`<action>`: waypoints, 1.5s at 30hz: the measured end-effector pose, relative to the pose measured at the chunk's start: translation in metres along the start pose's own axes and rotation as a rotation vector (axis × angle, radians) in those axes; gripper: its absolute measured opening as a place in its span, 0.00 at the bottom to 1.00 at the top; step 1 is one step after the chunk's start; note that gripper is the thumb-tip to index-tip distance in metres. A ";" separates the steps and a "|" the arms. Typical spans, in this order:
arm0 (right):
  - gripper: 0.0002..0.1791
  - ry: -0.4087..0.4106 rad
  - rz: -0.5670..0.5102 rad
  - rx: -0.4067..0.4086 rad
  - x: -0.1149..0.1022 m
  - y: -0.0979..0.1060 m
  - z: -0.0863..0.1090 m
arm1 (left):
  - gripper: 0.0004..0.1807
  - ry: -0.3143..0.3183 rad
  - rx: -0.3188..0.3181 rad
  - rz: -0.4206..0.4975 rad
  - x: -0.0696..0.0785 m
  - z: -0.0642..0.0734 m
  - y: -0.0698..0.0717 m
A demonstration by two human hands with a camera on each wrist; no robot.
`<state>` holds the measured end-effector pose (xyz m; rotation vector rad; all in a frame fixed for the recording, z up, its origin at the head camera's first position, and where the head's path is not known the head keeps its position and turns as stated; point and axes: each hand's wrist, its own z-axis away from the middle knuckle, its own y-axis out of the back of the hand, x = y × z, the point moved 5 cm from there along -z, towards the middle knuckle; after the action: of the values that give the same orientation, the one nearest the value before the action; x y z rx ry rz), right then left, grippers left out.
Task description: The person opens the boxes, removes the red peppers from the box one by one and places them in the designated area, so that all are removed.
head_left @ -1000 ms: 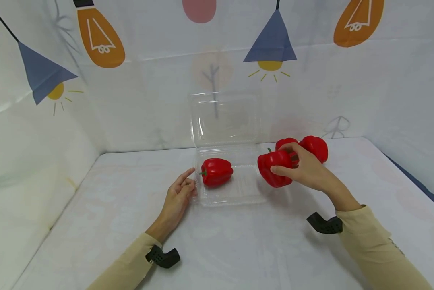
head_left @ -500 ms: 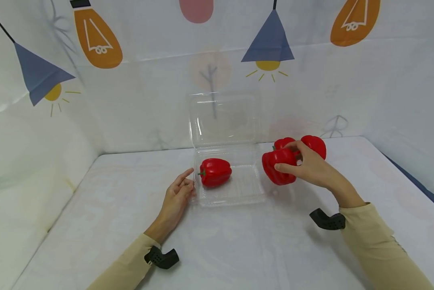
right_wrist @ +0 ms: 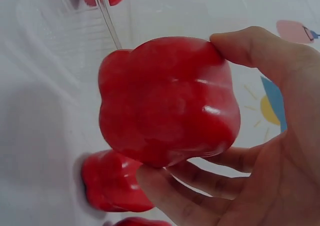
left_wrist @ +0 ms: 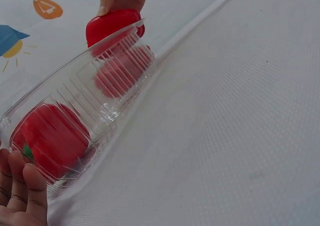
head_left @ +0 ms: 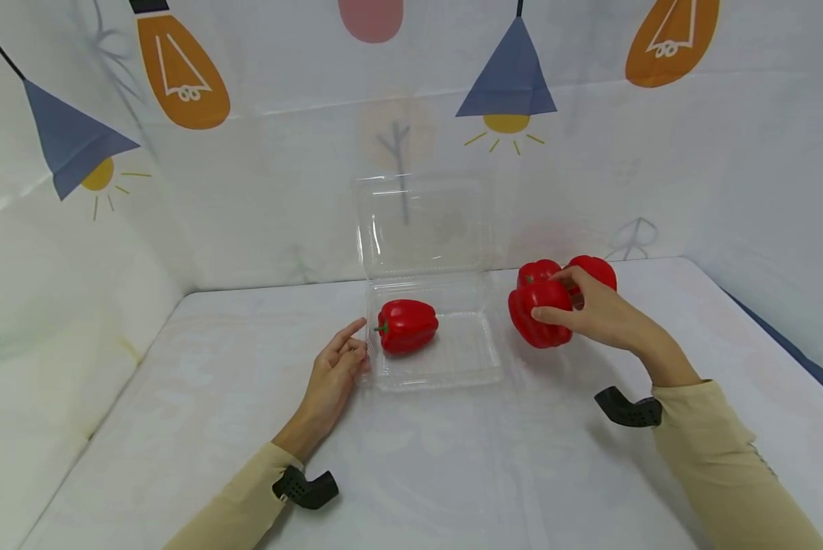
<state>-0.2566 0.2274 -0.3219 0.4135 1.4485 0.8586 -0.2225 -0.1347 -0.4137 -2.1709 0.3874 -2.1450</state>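
My right hand (head_left: 600, 309) grips a red bell pepper (head_left: 539, 315) between thumb and fingers, just right of a clear plastic clamshell box (head_left: 463, 374). The right wrist view shows the held pepper (right_wrist: 167, 101) large, raised above the others. Inside the box, on its left side, another red bell pepper (head_left: 408, 327) lies with its green stem to the left. My left hand (head_left: 334, 374) rests against the box's left wall; in the left wrist view its fingertips (left_wrist: 34, 178) touch the clear plastic. Behind the held pepper are two more red bell peppers, one to the left (head_left: 538, 270) and one to the right (head_left: 593, 271).
The box lid (head_left: 425, 225) stands raised at the back, near the printed white wall cloth (head_left: 281, 191). A white cloth covers the table (head_left: 411, 473). Black wrist mounts (head_left: 306, 487) sit at both sleeves.
My right hand has drawn the held bell pepper a little to the right, away from the box. The left hand stays at the box wall. The view has shifted slightly.
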 end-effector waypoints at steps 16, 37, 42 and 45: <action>0.42 0.003 0.068 -0.053 0.005 -0.003 0.001 | 0.26 0.002 -0.018 -0.023 0.000 0.000 0.001; 0.38 -0.040 0.117 -0.190 0.017 -0.007 0.003 | 0.27 -0.001 -0.008 -0.007 -0.001 -0.001 0.001; 0.38 -0.059 0.114 -0.207 0.024 -0.007 0.003 | 0.27 -0.002 -0.005 -0.012 -0.002 -0.001 0.002; 0.38 -0.068 0.112 -0.208 0.027 -0.007 0.003 | 0.27 -0.004 -0.009 -0.014 -0.002 -0.002 0.002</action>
<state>-0.2550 0.2433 -0.3449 0.3654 1.2682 1.0645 -0.2247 -0.1358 -0.4163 -2.1893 0.3827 -2.1494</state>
